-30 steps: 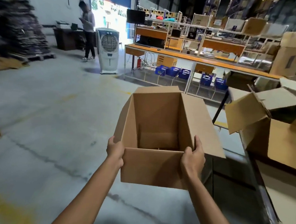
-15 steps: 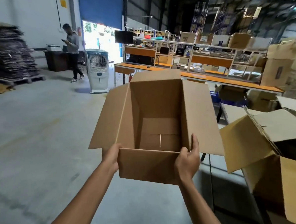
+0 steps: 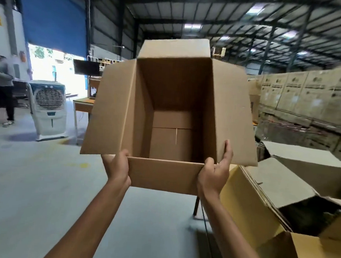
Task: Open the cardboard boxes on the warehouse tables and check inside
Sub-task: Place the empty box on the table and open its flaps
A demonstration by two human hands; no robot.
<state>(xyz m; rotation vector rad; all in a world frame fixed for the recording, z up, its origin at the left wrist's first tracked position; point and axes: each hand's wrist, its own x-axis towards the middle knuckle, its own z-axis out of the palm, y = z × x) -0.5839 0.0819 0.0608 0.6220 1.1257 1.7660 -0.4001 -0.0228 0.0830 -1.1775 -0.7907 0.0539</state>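
Daylight enters through the overexposed doorway (image 3: pixel 55 70) at left; roof skylights (image 3: pixel 256 9) add glare. The interior is moderately bright. Motion blur softens the stacked cartons (image 3: pixel 317 94) at right. Wide-angle distortion bends the frame edges.

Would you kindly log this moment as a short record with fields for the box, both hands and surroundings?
held item: brown cardboard box, flaps open, held in the air, opening tilted toward the camera
contents: nothing visible inside
left hand: grips the near-left corner
right hand: grips the near-right corner
nearby: second open cardboard box at right; white air cooler at left
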